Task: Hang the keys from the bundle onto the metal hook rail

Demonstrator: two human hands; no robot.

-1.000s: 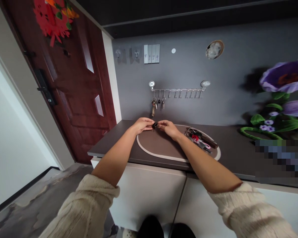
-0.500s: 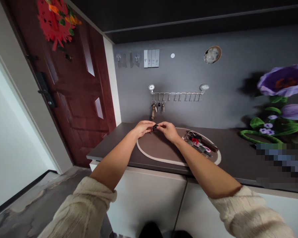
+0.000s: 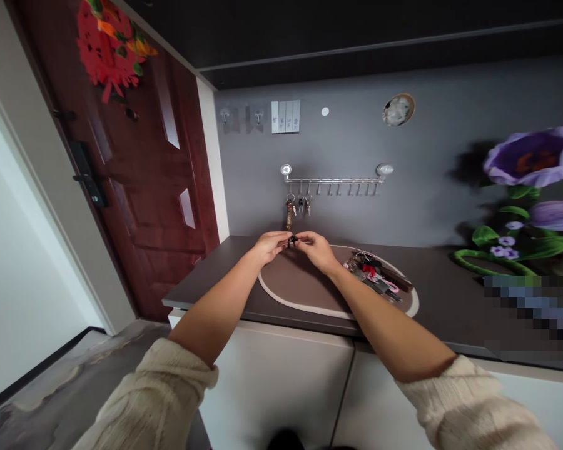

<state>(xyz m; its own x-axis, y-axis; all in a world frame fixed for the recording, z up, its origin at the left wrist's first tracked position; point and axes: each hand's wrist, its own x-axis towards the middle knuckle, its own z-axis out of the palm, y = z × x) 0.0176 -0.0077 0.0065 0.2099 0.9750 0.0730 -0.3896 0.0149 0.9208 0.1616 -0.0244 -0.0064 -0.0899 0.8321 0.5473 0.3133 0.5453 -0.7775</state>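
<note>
My left hand (image 3: 271,244) and my right hand (image 3: 313,249) meet above the far edge of an oval brown mat (image 3: 304,284). Both pinch a small dark key (image 3: 291,240) between their fingertips, fingers closed. On the wall just beyond hangs a metal hook rail (image 3: 333,179) with a few keys (image 3: 296,205) on its left hooks. A pile of keys with red and pink tags (image 3: 376,276) lies on the right part of the mat, a hand's width from my right wrist.
The mat lies on a dark countertop (image 3: 206,281) over white cabinets (image 3: 281,381). A red-brown door (image 3: 136,156) with a black handle stands to the left. Purple artificial flowers (image 3: 530,187) stand at the right. Light switches (image 3: 286,116) are above the rail.
Both hands, still holding the small key, have lifted slightly and moved toward the wall and the hook rail. The view has tilted a little.
</note>
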